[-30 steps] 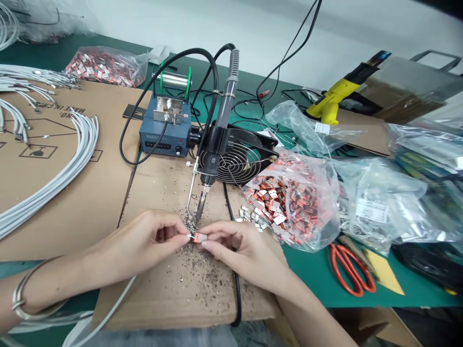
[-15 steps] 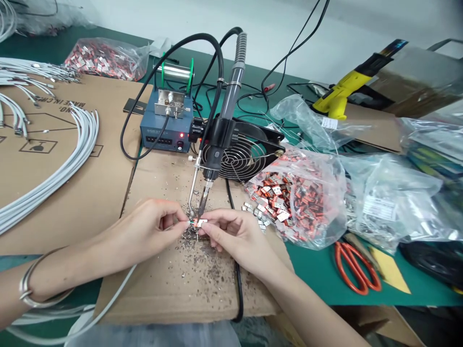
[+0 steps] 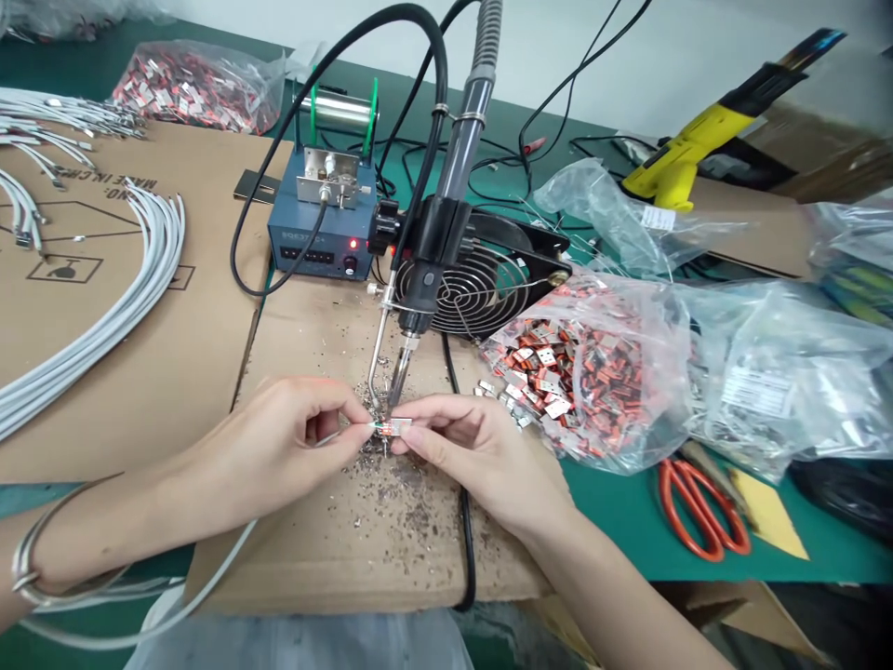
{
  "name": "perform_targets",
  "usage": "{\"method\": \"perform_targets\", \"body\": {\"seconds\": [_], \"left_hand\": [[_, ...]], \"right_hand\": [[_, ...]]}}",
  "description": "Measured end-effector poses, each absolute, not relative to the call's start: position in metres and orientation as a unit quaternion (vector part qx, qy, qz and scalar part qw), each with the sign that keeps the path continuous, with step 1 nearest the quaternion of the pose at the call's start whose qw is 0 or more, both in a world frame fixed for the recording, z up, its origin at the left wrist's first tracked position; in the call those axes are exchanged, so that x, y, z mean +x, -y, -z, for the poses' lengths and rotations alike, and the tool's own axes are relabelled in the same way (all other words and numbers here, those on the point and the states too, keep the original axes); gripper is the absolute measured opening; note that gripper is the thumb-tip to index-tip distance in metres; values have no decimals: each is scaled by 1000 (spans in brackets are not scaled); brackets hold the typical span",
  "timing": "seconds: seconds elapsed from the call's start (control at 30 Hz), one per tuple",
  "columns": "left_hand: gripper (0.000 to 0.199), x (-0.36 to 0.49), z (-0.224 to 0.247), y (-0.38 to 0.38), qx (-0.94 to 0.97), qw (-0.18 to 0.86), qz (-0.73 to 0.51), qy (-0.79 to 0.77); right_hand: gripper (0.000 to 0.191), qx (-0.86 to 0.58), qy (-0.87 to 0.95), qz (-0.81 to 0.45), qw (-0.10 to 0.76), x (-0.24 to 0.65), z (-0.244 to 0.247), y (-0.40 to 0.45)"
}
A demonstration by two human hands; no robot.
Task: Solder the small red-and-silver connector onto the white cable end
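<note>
My left hand [image 3: 299, 447] pinches the end of a white cable [image 3: 227, 582], whose thin coloured wires meet a small connector. Thumb and fingers of my right hand [image 3: 474, 456] hold that metal and orange USB connector [image 3: 396, 427]. The tip of the mounted soldering iron [image 3: 400, 377] points down at the connector from just above; whether it touches cannot be made out. Beside it a thin metal feed tube [image 3: 379, 354] ends close to the wires. Dark solder specks lie on the cardboard [image 3: 327, 558] below my hands.
Behind stand a blue solder feeder [image 3: 317, 228] and a black fan [image 3: 488, 288]. Connectors fill a bag [image 3: 606, 372] at right, near red-handled scissors [image 3: 698, 512] and a yellow heat gun [image 3: 698, 149]. White cables [image 3: 139, 307] lie at left. A black cord [image 3: 466, 549] crosses the cardboard.
The view has shifted slightly, so the bench items sit a little differently in the picture. Both hands keep their grip, and the connector appears slightly turned.
</note>
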State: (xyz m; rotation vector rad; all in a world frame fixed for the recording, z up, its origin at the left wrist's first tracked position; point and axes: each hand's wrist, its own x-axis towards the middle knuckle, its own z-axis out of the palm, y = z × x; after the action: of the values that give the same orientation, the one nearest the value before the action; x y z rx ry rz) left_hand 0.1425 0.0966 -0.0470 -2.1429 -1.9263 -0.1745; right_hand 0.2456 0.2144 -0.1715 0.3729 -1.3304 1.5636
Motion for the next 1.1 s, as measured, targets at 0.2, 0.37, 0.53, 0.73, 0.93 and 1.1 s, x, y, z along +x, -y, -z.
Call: {"method": "perform_targets", "body": {"seconds": [0.2, 0.37, 0.53, 0.73, 0.93, 1.1], "left_hand": [[18, 141, 47, -99, -718, 130, 40, 682], [16, 136, 50, -97, -737, 133, 56, 660], [18, 138, 49, -96, -729, 131, 50, 670], [23, 145, 46, -99, -696, 120, 13, 707], [24, 142, 50, -96, -713, 82, 8, 696], [27, 152, 57, -86, -727, -10, 14, 687]], "right_hand": [[10, 130, 544, -667, 492, 244, 170, -213], [10, 152, 539, -667, 491, 246, 170, -213], [12, 130, 563, -642, 504, 247, 171, -213], [17, 70, 598, -619, 504, 247, 170, -212], [16, 60, 636, -595, 488, 250, 175, -213], [17, 130, 662, -565, 475, 263, 185, -211]]}}
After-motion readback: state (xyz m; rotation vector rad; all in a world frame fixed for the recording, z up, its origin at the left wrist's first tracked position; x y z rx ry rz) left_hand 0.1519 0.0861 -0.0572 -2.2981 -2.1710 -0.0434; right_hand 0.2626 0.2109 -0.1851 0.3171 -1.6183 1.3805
